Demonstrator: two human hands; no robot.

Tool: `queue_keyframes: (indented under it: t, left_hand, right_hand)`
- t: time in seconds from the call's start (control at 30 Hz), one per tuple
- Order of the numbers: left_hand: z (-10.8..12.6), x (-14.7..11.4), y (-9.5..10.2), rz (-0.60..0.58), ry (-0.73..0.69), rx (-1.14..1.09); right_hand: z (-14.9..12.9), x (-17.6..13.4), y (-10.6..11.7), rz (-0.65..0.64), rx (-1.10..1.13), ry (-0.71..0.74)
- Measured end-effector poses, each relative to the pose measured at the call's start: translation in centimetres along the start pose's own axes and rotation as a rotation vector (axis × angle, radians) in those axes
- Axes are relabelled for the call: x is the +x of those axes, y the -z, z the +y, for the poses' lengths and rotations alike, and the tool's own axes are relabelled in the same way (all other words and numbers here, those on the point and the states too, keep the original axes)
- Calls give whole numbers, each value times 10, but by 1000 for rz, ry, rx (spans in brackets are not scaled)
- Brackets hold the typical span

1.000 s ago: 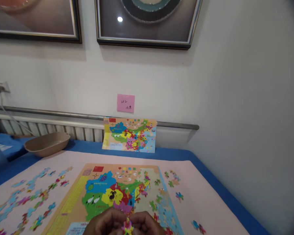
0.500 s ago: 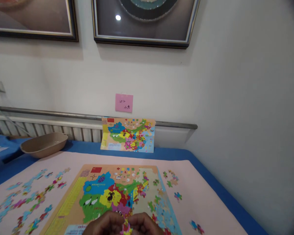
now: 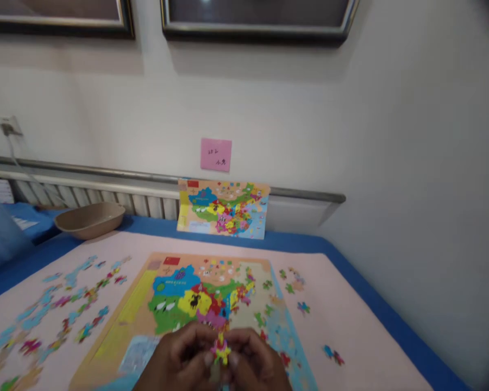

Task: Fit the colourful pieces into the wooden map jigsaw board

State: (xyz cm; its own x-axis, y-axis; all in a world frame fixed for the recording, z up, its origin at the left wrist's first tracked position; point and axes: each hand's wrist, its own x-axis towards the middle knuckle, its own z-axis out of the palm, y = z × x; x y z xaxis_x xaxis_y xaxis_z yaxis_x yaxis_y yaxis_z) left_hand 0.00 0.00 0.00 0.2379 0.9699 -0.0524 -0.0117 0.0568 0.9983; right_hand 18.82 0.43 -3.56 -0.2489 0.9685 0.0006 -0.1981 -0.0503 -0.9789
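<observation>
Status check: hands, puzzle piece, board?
Left hand and right hand together pinch a small pink-yellow puzzle piece above the map board. Board partly filled. Loose pieces scattered on the mat, none under the hands.

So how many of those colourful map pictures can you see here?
2. One map puzzle board lies flat on the pink mat, just beyond the hands; one reference map leans upright against the wall behind it. Nothing suggests another, though the view cuts off at the edges.
</observation>
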Motion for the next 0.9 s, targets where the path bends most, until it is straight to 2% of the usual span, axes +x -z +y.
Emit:
queue_keyframes:
  t: [0.17, 0.37, 0.57, 0.7, 0.9]
  left_hand:
    - [13, -3, -4, -7, -52, 4]
    - [3, -3, -2, -10, -36, 18]
    - [2, -3, -4, -25, -54, -59]
    - [6, -4, -5, -79, -68, -146]
    - [3, -4, -2, -27, -91, -30]
  right_hand:
    - [-15, -4, -7, 35, -19, -3]
    - [-18, -8, -10, 89, -38, 10]
    - [-15, -5, -9, 62, -25, 10]
    - [-11, -2, -6, 26, -6, 11]
    - [-8, -2, -3, 1, -35, 31]
